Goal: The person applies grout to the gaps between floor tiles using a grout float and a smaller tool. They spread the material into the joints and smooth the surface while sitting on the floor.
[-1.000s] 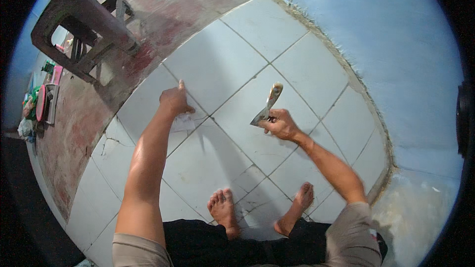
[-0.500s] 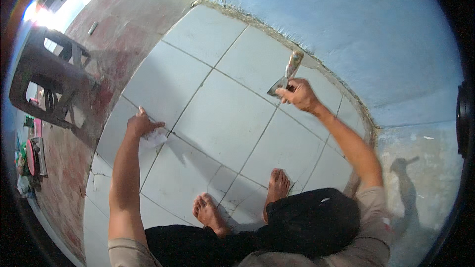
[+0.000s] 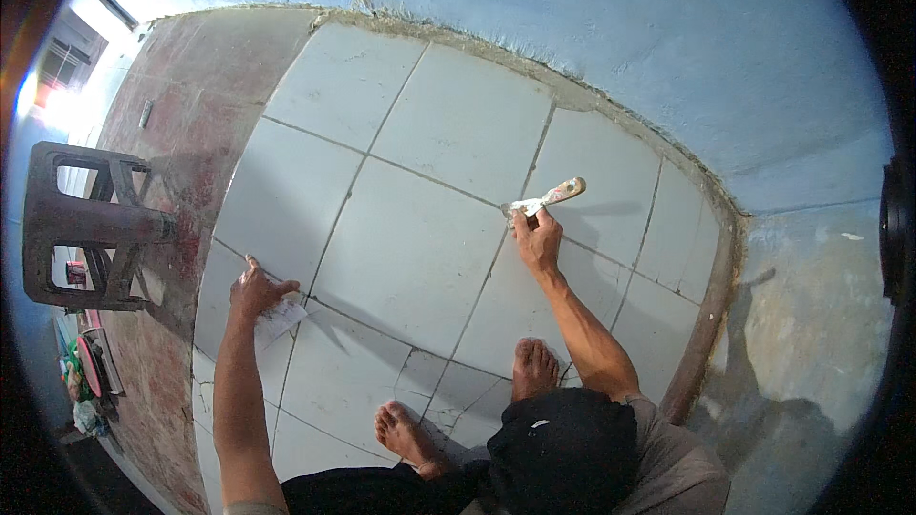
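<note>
Just right of centre frame, the right hand [image 3: 538,240] pinches a putty knife [image 3: 546,198], its blade lying on a grout line of the white tiled floor [image 3: 410,257]. At lower left, the left hand [image 3: 256,290] presses flat on what looks like a pale cloth [image 3: 281,319]. A dark stool [image 3: 86,226] stands at the left edge.

The floor [image 3: 410,257] is laid with large white square tiles, with grey joints visible between them. Cracks are noted in the tiles nearest the lower edge. A rough, unfinished mortar edge [image 3: 611,110] is seen where the tiling meets the blue-painted wall [image 3: 668,29]. To the left, a strip of worn reddish concrete [image 3: 191,114] borders the tiles. A dark plastic stool [image 3: 91,224] is observed lying on its side there. Bright daylight is admitted through a window [image 3: 62,62] at upper left.
</note>
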The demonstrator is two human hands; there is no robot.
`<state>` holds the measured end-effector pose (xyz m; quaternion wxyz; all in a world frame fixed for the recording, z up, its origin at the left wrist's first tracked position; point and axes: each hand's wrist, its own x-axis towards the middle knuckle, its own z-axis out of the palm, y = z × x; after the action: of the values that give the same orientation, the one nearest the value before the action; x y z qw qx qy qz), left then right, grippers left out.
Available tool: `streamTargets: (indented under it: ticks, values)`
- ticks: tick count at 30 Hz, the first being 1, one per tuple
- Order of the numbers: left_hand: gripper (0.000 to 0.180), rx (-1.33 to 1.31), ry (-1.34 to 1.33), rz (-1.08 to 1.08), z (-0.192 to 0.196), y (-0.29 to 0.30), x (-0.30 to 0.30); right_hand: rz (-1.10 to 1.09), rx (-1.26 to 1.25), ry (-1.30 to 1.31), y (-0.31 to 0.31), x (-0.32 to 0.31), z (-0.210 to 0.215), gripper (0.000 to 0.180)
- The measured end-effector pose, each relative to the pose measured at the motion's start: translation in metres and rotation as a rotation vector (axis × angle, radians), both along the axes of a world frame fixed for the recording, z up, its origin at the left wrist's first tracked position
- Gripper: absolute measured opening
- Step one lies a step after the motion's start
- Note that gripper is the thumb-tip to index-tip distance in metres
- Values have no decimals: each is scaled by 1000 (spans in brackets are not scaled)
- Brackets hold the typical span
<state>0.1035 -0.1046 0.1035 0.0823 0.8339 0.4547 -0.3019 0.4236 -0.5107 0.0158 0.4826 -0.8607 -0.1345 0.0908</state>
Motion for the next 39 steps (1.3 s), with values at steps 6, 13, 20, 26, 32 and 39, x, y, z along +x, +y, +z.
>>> streamTargets:
  ticks: [6, 13, 20, 26, 32, 39]
  values:
    - [144, -12, 30, 7, -6, 9, -3, 251, -146, -39, 6, 25, 28, 26]
    - [146, -34, 43, 33, -12, 10, -2, 380, -99, -48, 4, 33, 14, 29]
    - [145, -20, 18, 7, -1, 4, -1, 420, -85, -103, 2, 26, 22, 27]
    - [143, 25, -27, -22, -13, 5, -6, 615, -164, -256, -10, 13, 6, 28]
    - [142, 10, 10, 10, -5, 1, -4, 528, -104, -129, -9, 5, 16, 26]
    - [143, -20, 30, 51, 0, 4, -1, 469, -102, -72, -9, 0, 12, 25]
